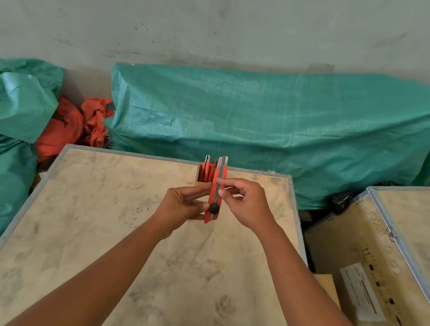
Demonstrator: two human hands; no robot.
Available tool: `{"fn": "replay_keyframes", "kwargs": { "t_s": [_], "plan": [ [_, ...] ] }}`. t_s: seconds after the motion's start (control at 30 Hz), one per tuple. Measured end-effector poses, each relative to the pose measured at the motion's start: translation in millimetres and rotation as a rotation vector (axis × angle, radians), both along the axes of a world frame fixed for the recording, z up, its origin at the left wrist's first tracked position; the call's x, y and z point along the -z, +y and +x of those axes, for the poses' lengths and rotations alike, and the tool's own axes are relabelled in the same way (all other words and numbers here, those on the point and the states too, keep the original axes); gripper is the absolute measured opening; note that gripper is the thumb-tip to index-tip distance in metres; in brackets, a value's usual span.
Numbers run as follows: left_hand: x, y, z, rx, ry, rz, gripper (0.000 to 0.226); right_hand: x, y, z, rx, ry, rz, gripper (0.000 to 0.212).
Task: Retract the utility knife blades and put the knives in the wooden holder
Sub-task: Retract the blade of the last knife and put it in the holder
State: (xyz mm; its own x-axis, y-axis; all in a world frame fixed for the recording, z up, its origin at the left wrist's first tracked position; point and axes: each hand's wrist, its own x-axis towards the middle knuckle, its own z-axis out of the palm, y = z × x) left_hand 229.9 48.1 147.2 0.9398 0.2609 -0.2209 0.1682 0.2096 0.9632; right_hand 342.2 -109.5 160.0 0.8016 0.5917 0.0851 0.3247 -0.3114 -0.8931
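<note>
Blade retraction in hand: one knife held up over the table, blade not yet in.

Red utility knife (215,195) held upright between both hands above the table (109,231), just in front of the wooden holder (200,173) at the far edge. Left hand (181,206) grips the lower body, thumb beside the black lock knob (214,207). Right hand (244,202) pinches the upper body, fingers (222,191) narrow on the slider track. Grey blade (222,162) stands out past the knife's top end. Other red knives (207,168) already stand in the holder, apart from the held one. Judged step: retracting, stowing to follow. Next move likely calls for loosening the knob if it locks, drawing the slider back until no steel shows, keeping fingertips off the edge, then lowering the knife into the holder's open slot.
</note>
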Motion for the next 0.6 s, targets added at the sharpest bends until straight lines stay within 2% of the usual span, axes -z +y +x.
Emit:
{"fn": "replay_keyframes", "kwargs": {
  "t_s": [0.17,0.3,0.43,0.53,0.6],
  "plan": [
    [16,26,54,-0.072,0.043,0.049,0.044,19,23,50,0.073,0.013,0.039,0.030],
    [33,51,91,-0.186,0.127,0.221,0.047,50,49,85,0.184,-0.023,0.051,0.029],
    [59,68,119,-0.125,0.268,0.404,0.081,83,71,104,0.234,-0.067,0.029,0.029],
    [83,73,132,-0.030,0.330,0.420,0.100,106,83,108,0.237,-0.105,-0.016,0.029],
    [96,74,137,0.010,0.348,0.399,0.103,121,86,110,0.221,-0.140,-0.044,0.029]
  ]
}}
